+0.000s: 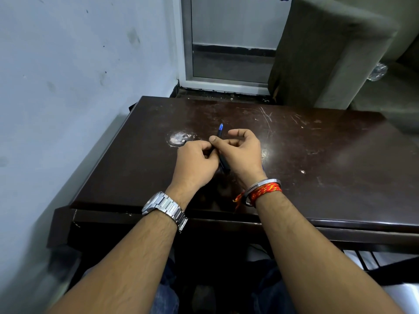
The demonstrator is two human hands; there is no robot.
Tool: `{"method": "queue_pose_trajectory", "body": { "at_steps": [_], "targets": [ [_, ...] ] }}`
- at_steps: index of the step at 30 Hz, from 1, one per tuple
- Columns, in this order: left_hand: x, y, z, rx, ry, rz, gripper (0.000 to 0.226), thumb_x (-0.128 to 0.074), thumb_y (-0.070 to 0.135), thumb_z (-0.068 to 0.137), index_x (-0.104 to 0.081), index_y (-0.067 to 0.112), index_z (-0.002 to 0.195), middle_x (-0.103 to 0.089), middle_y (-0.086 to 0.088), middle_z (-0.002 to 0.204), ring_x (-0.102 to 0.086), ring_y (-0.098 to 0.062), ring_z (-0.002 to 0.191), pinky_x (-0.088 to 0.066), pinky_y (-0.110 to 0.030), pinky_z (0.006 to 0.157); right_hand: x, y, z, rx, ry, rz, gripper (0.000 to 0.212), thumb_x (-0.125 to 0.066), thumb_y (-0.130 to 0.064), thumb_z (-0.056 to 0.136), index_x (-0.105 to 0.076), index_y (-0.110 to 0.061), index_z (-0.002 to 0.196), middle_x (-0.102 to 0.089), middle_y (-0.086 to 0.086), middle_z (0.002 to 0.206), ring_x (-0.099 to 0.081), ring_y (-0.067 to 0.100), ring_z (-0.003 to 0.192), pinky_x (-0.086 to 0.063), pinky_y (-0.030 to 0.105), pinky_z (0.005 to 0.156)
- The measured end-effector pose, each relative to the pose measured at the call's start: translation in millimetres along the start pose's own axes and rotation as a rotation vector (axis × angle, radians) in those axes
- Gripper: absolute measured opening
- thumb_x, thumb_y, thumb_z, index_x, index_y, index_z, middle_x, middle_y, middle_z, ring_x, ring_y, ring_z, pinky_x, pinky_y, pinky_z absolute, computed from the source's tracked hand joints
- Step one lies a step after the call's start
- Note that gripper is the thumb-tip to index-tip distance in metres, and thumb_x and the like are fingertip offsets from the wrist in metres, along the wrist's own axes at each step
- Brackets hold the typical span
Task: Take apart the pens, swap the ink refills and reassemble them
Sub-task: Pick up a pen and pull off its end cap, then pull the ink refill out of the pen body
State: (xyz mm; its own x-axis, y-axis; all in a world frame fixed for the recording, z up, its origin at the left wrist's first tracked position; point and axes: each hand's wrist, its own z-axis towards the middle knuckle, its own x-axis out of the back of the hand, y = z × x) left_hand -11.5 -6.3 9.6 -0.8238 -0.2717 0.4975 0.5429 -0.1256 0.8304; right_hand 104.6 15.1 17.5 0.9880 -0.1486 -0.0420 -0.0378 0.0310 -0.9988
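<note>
Both forearms reach in from the near edge, the left one wearing a steel wristwatch (164, 206) and the right one a metal bangle (260, 185) beside a red thread band (266, 191). They meet over the middle of the dark, scratched table (317, 155), where one pen (220, 129) is held between them. Its blue front end points to the far side and its dark barrel runs back toward the wrists.

The left hand (195, 162) has its fingers curled round the middle of the barrel. The right hand (243, 150) lays its forefinger across the pen with the other fingers bent in behind. The thumb looks lifted, so how firmly this hand pinches is unclear. No second pen shows plainly.

This looks like unscrewing or screwing the barrel, though which one cannot be told. To do it well:

- One hand should hold the rear half still while the other turns the front section by the fingertips.
- The grip should be light, so the thread is not forced.
- The hands should stay low over the table, so a loosened spring or refill drops onto the wood rather than into the lap.
- The pen should be kept level while the halves part.
</note>
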Motion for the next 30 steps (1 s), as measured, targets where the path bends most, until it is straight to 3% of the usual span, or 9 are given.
{"method": "queue_pose_trajectory", "body": {
  "at_steps": [4, 8, 13, 15, 17, 19, 22, 28, 30],
  "targets": [
    [1.0, 0.0, -0.2, -0.013, 0.010, -0.009, 0.018, -0.067, 0.021, 0.088, -0.075, 0.018, 0.072, -0.070, 0.004, 0.060, -0.066, -0.009, 0.057, -0.046, -0.017, 0.049, -2.1, 0.1, 1.2, 0.030, -0.002, 0.112, 0.036, -0.080, -0.010, 0.080, -0.053, -0.020, 0.102, -0.074, 0.004, 0.074, -0.066, 0.010, 0.056, -0.054, 0.027, 0.058],
    [0.8, 1.6, -3.0, 0.024, -0.040, -0.014, 0.010, -0.070, 0.024, 0.087, -0.079, 0.025, 0.084, -0.071, 0.015, 0.065, -0.066, 0.004, 0.061, -0.043, -0.004, 0.054, -1.0, 0.5, 9.0, 0.028, 0.059, 0.213, 0.034, -0.070, -0.012, 0.088, -0.045, -0.026, 0.106, -0.079, 0.001, 0.087, -0.073, 0.009, 0.080, -0.056, 0.033, 0.082],
    [6.1, 2.4, -3.7, 0.137, 0.027, 0.014, 0.018, -0.066, 0.027, 0.080, -0.075, 0.019, 0.066, -0.070, 0.005, 0.056, -0.069, -0.008, 0.057, -0.054, -0.018, 0.055, 3.8, -5.2, 11.3, 0.145, 0.245, 0.300, 0.032, -0.076, -0.013, 0.084, -0.051, -0.025, 0.101, -0.077, -0.001, 0.081, -0.071, 0.003, 0.075, -0.050, 0.012, 0.068],
    [9.9, 2.2, -2.4, 0.209, 0.066, -0.015, 0.021, -0.063, 0.027, 0.078, -0.073, 0.016, 0.063, -0.070, 0.001, 0.054, -0.071, -0.014, 0.057, -0.060, -0.031, 0.060, 6.8, -7.8, 10.6, 0.193, 0.359, 0.270, 0.028, -0.079, -0.016, 0.082, -0.057, -0.024, 0.096, -0.073, -0.006, 0.074, -0.069, 0.003, 0.069, -0.052, 0.014, 0.065],
    [11.9, 1.8, -0.9, 0.245, 0.131, -0.030, 0.022, -0.061, 0.025, 0.078, -0.072, 0.015, 0.062, -0.070, -0.001, 0.054, -0.071, -0.016, 0.057, -0.061, -0.035, 0.062, 11.9, -8.2, 9.4, 0.207, 0.387, -0.005, 0.022, -0.082, -0.026, 0.077, -0.064, -0.027, 0.089, -0.070, -0.010, 0.072, -0.066, 0.003, 0.066, -0.055, 0.020, 0.065],
    [12.2, 1.4, 0.6, 0.255, 0.186, -0.040, 0.021, -0.062, 0.023, 0.080, -0.072, 0.015, 0.064, -0.070, -0.001, 0.056, -0.072, -0.017, 0.059, -0.061, -0.036, 0.065, 15.9, -2.9, 7.4, 0.174, 0.212, -0.431, 0.016, -0.083, -0.030, 0.075, -0.070, -0.027, 0.084, -0.067, -0.013, 0.072, -0.065, 0.001, 0.069, -0.056, 0.023, 0.072],
    [11.0, -0.4, 1.8, 0.255, 0.223, -0.040, 0.020, -0.063, 0.024, 0.083, -0.071, 0.017, 0.065, -0.070, 0.000, 0.057, -0.072, -0.015, 0.060, -0.060, -0.032, 0.068, 9.5, 6.5, -1.6, 0.095, -0.076, -0.841, 0.012, -0.080, -0.028, 0.077, -0.077, -0.021, 0.086, -0.072, -0.004, 0.082, -0.068, 0.015, 0.082, -0.057, 0.032, 0.079],
    [9.7, -4.7, 3.0, 0.252, 0.236, -0.027, 0.021, -0.067, 0.027, 0.083, -0.069, 0.022, 0.063, -0.069, 0.004, 0.055, -0.068, -0.006, 0.057, -0.043, -0.006, 0.049, -8.7, 12.3, -8.3, 0.162, -0.042, -1.113, 0.015, -0.071, -0.032, 0.081, -0.075, -0.021, 0.090, -0.072, 0.004, 0.092, -0.068, 0.025, 0.085, -0.055, 0.032, 0.066],
    [9.9, -4.7, 2.8, 0.240, 0.233, -0.035, 0.023, -0.068, 0.026, 0.083, -0.066, 0.026, 0.061, -0.069, 0.005, 0.055, -0.069, -0.005, 0.057, -0.044, -0.005, 0.050, -9.6, 15.2, -8.2, 0.157, -0.030, -1.137, 0.017, -0.072, -0.033, 0.081, -0.075, -0.019, 0.091, -0.071, 0.006, 0.093, -0.067, 0.026, 0.084, -0.048, 0.029, 0.063]
  ]
}}
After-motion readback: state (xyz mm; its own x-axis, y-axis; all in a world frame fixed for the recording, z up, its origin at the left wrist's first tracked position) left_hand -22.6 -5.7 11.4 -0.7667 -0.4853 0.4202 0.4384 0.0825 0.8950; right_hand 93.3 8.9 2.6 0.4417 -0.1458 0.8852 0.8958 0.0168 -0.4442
